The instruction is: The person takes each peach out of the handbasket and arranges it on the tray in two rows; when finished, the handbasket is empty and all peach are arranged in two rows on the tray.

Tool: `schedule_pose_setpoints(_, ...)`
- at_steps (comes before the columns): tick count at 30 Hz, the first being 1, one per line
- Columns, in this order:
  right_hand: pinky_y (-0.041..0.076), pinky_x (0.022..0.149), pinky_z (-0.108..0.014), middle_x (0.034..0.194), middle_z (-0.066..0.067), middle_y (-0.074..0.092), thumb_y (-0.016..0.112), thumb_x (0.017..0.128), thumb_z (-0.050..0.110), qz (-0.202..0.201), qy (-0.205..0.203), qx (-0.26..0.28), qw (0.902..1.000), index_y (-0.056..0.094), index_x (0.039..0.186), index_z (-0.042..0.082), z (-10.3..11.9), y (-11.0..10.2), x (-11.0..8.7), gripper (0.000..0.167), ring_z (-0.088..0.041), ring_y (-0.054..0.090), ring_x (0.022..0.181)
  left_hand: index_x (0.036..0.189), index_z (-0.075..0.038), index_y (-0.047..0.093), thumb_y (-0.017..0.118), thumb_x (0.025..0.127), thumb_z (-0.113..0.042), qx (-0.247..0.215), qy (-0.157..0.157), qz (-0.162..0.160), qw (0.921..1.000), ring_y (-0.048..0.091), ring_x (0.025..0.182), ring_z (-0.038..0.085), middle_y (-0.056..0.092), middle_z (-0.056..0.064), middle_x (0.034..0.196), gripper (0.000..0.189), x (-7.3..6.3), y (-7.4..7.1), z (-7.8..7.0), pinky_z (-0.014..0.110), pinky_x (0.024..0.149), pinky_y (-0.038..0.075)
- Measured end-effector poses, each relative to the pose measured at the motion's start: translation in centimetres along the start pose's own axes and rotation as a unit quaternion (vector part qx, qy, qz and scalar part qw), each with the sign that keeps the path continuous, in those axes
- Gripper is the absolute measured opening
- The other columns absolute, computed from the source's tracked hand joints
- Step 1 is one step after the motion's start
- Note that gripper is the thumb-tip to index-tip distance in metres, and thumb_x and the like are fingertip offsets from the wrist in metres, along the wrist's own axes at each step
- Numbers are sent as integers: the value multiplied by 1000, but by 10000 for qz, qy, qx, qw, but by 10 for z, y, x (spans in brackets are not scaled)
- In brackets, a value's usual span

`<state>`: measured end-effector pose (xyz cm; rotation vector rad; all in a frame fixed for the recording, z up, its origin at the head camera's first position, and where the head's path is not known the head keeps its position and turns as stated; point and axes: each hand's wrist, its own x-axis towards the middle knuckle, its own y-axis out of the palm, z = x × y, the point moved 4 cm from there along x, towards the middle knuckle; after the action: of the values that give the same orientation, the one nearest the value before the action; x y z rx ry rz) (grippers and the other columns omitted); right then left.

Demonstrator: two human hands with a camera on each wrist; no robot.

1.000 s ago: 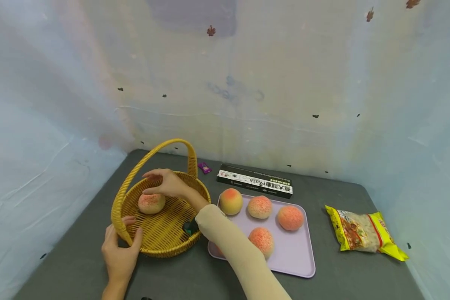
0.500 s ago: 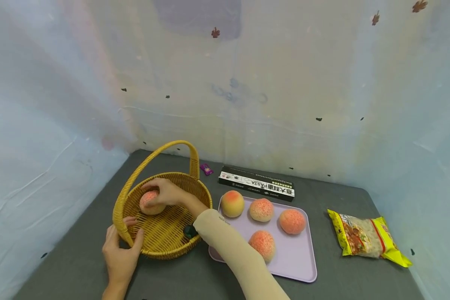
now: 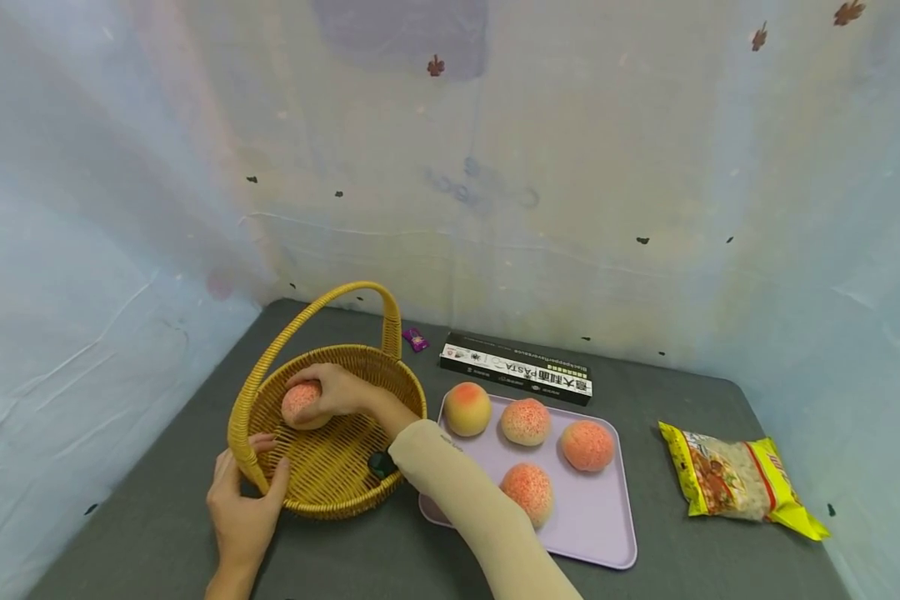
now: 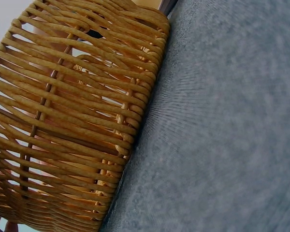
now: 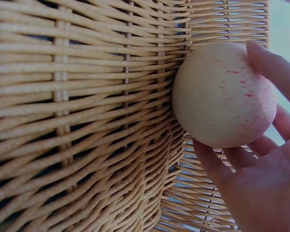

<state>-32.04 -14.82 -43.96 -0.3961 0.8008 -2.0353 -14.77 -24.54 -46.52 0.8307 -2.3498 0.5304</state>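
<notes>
A yellow wicker basket point(image 3: 337, 467) with a tall arched handle stands at the left of the table. Inside it, by the far left wall, sits a pink-speckled peach point(image 3: 300, 406). My right hand point(image 3: 339, 390) reaches over the rim and holds this peach, thumb on one side and fingers on the other; the right wrist view shows the peach point(image 5: 222, 96) against the weave. My left hand point(image 3: 243, 508) grips the basket's near left rim at the foot of the handle. In the left wrist view the basket's outer wall point(image 4: 72, 106) hides most of that hand.
A small dark green thing point(image 3: 381, 464) lies in the basket. To the right, a lilac tray point(image 3: 592, 533) bears several peaches point(image 3: 525, 422), partly covered by my right sleeve point(image 3: 472, 500). Behind are a black pasta box point(image 3: 516, 367) and a purple sweet point(image 3: 416, 339). A yellow packet point(image 3: 742, 479) lies far right.
My right hand has come down from just above the peach in the basket and taken hold of it. The left hand has stayed on the rim. The head view has shifted slightly.
</notes>
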Motion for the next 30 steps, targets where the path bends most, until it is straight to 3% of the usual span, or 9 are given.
schedule_pose_setpoints(5, 48, 81, -16, 132, -2, 58, 79, 87, 19, -30, 24, 32, 10000, 59, 137, 11, 2, -1, -1, 54, -7, 58, 107, 99, 11, 67, 74, 69, 24, -78, 54, -4, 10000, 51, 111, 11, 65, 27, 106, 33, 2, -1, -9, 18, 98, 33)
schedule_pose_setpoints(13, 48, 80, -15, 129, -3, 60, 80, 86, 19, -251, -74, 145, 9996, 60, 135, 9, 4, -5, -3, 54, -6, 59, 103, 100, 5, 70, 77, 69, 21, -79, 43, 52, 9999, 52, 111, 12, 67, 20, 108, 36, -2, -2, 6, 18, 97, 34)
schedule_pose_setpoints(25, 52, 80, -18, 127, -1, 63, 81, 85, 16, -711, -289, 1036, 9917, 62, 134, 6, 16, -25, -12, 54, -4, 59, 100, 102, 9, 69, 76, 76, 14, -57, -27, 232, 9997, 52, 113, 18, 67, 20, 110, 28, -2, 1, 8, 22, 100, 34)
schedule_pose_setpoints(30, 53, 80, -20, 123, -1, 64, 81, 84, 15, -745, -371, 1213, 9891, 63, 134, 7, 25, -42, -22, 53, -4, 60, 98, 101, 8, 69, 76, 74, 15, -159, 160, 118, 9997, 53, 112, 18, 67, 22, 110, 29, -1, -1, 8, 21, 100, 35)
